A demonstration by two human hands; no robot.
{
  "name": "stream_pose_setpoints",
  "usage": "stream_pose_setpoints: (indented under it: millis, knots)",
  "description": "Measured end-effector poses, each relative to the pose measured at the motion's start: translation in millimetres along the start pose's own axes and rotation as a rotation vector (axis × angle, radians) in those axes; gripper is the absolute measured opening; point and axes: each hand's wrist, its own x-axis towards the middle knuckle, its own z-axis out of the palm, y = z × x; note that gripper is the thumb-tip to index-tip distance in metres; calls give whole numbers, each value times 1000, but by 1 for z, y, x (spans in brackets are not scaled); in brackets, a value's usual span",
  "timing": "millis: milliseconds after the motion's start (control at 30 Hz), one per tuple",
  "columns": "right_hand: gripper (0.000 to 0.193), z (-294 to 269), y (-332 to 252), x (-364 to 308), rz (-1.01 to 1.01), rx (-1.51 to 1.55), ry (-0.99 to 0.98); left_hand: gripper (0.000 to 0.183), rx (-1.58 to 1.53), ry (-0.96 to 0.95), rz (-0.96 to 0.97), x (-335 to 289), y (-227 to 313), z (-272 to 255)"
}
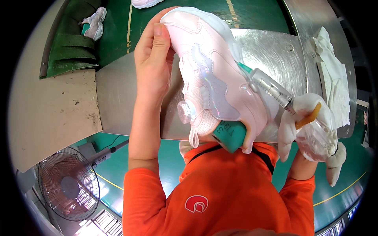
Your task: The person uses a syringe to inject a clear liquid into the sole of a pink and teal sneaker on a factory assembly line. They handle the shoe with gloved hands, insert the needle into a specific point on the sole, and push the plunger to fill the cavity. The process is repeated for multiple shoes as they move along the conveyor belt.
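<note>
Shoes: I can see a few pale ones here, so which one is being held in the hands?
The pink shoe with the round dial, gripped by the left hand at its toe. The other two shoes lie untouched on the green surface beyond.

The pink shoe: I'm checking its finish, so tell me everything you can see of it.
The pink shoe is a pale pink sneaker with a white sole, stitched wavy panels, an iridescent strip and a clear round dial closure on its side. A teal last fills its opening. It is held above the metal table, toe pointing away. The bare left hand grips the toe end; a syringe in the gloved right hand meets its sole edge.
</note>
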Motion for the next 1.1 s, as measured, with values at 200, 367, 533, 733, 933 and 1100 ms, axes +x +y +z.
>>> stream_pose_setpoints:
  millis: [200,367,533,733,933,1100]
  knots:
    - [40,16,13,-16,-273,142,329,41,5,-20,17,1,-2,1]
    - [40,12,11,-24,-248,78,255,43,-22,-36,-3,0,-6,-2]
    - [41,10,4,-26,-168,-41,125,43,12,-18,-20,1,-9,-3]
    - [42,8,-2,-29,-135,-106,57,39,-14,20,5,2,-10,2]
    - [38,0,-2,-31,-105,-21,-27,39,-30,30,-40,4,-13,-2]
    - [52,-15,-1,-34,-59,72,-15,39,-74,29,-48,3,-14,-3]
